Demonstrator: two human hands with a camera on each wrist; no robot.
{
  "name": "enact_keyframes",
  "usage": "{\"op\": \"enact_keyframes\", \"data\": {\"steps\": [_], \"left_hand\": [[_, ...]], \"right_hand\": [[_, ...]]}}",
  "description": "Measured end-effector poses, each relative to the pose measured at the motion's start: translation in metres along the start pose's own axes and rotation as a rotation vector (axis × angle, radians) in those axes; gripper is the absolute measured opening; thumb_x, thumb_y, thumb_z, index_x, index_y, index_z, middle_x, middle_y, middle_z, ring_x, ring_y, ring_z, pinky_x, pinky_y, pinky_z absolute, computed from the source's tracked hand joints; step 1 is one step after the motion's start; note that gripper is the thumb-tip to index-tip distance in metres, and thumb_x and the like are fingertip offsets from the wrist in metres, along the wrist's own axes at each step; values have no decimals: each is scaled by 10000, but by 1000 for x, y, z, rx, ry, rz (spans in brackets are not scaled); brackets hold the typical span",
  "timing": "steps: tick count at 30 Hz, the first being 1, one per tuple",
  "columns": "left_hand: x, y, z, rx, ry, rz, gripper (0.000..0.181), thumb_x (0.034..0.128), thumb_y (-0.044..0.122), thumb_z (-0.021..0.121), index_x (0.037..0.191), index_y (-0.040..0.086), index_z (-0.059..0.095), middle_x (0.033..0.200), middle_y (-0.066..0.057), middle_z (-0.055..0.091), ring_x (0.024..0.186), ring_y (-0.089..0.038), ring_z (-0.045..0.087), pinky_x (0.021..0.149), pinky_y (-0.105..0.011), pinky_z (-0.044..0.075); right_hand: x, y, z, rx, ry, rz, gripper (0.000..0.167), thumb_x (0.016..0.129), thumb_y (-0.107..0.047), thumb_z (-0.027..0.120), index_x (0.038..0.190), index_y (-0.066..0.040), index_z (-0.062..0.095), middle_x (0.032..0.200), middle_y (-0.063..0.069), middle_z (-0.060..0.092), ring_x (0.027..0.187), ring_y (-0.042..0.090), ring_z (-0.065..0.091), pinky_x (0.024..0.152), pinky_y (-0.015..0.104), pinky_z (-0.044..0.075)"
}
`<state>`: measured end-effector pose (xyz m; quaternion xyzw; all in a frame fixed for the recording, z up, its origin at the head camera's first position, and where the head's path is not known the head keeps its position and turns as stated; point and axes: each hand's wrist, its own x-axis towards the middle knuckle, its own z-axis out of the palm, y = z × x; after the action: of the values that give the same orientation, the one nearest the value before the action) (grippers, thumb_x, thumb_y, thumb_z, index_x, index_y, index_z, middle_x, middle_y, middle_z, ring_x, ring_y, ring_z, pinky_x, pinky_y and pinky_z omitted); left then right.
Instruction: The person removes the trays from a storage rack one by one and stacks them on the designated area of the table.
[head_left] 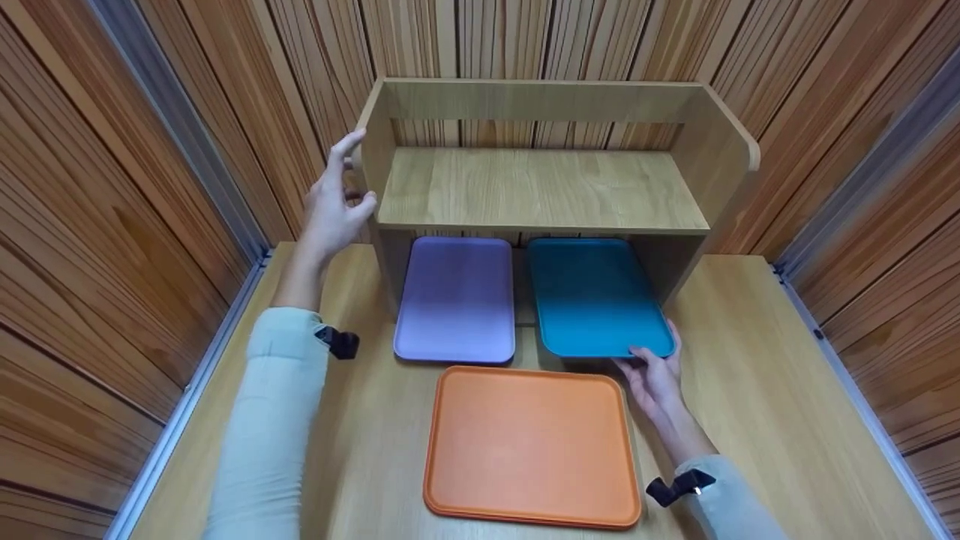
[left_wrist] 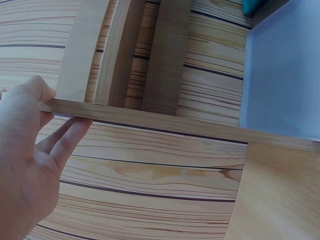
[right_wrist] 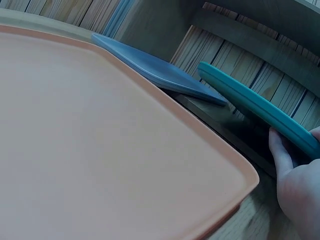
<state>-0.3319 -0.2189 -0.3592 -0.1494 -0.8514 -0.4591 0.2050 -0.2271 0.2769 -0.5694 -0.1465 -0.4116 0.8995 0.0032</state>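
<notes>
A small wooden shelf unit (head_left: 540, 187) stands against the back wall. My left hand (head_left: 334, 202) grips the edge of its left side panel; in the left wrist view that hand (left_wrist: 37, 145) has thumb and fingers on opposite sides of the board. Under the shelf board, on the right, is a teal tray (head_left: 600, 300). My right hand (head_left: 656, 379) holds this tray by its front right corner. In the right wrist view the teal tray (right_wrist: 260, 107) is raised at the hand's end. Beside it on the left lies a purple tray (head_left: 456, 300), untouched.
An orange tray (head_left: 532, 446), apparently stacked on another, lies on the wooden table (head_left: 750, 390) in front of the shelf. Wood-patterned walls (head_left: 97, 187) with metal rails (head_left: 187, 397) enclose the table at the left, right and back.
</notes>
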Motion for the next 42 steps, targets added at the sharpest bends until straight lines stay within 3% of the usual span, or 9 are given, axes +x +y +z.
{"op": "enact_keyframes", "data": {"steps": [7, 11, 17, 23, 27, 31, 35, 40, 42], "left_hand": [[0, -1, 0, 9, 11, -5, 826, 1053, -19, 603, 1744, 343, 333, 1661, -214, 521, 1299, -358, 642, 975, -453, 604], [1, -1, 1, 3, 8, -1, 825, 1050, -19, 605, 1744, 337, 335, 1688, -203, 507, 1442, -343, 579, 1058, -507, 622], [3, 0, 0, -4, 5, 5, 815, 1057, -7, 606, 1742, 339, 333, 1687, -205, 500, 1503, -352, 549, 1140, -562, 609], [4, 0, 1, 0, 3, -1, 816, 1058, 3, 601, 1743, 354, 332, 1702, -199, 486, 1454, -333, 571, 1056, -503, 606], [2, -1, 1, 1, 0, -10, 814, 1060, 6, 602, 1745, 349, 327, 1712, -192, 480, 1478, -316, 554, 1057, -482, 588], [1, -1, 1, 1, 4, -7, 815, 1062, 0, 602, 1745, 347, 326, 1736, -176, 462, 1507, -312, 539, 1061, -480, 590], [1, -1, 0, 9, 9, -5, 818, 1059, -4, 605, 1743, 350, 330, 1724, -188, 472, 1408, -335, 601, 988, -435, 588], [1, -1, 1, 16, 8, -12, 821, 1052, 4, 607, 1741, 356, 333, 1682, -228, 496, 1322, -368, 644, 947, -420, 587], [1, -1, 1, 13, 6, -15, 822, 1050, 2, 606, 1739, 359, 335, 1688, -228, 489, 1372, -363, 624, 953, -427, 590]], "right_hand": [[-3, -6, 3, 11, -13, 5, 991, 1139, 99, 355, 1757, -551, -66, 1892, -4, -59, 1639, 272, 263, 944, 295, 650], [-4, -9, 4, 0, -17, 5, 985, 1142, 94, 345, 1758, -547, -81, 1890, -5, -60, 1637, 276, 261, 958, 293, 648], [-4, -12, 4, -29, -32, 6, 972, 1144, 88, 347, 1762, -539, -67, 1891, 6, -45, 1600, 271, 327, 980, 308, 657], [-4, -16, 4, -50, 16, 9, 954, 1132, 103, 371, 1753, -525, 11, 1859, 28, 41, 1315, 178, 601, 932, 323, 678], [-7, -20, 3, -53, 29, 22, 917, 1123, 118, 374, 1714, -518, 80, 1844, 24, 66, 1169, 153, 682, 923, 339, 687], [-9, -23, 2, -76, 13, 42, 912, 1143, 92, 356, 1732, -540, 61, 1885, 4, 8, 1286, 192, 627, 960, 347, 691], [-12, -27, 1, -107, 7, 59, 930, 1157, 63, 351, 1760, -558, 13, 1904, -23, -29, 1416, 228, 533, 997, 333, 681], [-13, -31, -2, -132, 9, 52, 914, 1163, 49, 348, 1776, -541, 13, 1901, -11, -24, 1378, 207, 563, 995, 318, 674], [-14, -32, -5, -145, 5, 40, 897, 1164, 46, 351, 1778, -528, 37, 1899, 3, -14, 1354, 196, 585, 997, 317, 673]]}}
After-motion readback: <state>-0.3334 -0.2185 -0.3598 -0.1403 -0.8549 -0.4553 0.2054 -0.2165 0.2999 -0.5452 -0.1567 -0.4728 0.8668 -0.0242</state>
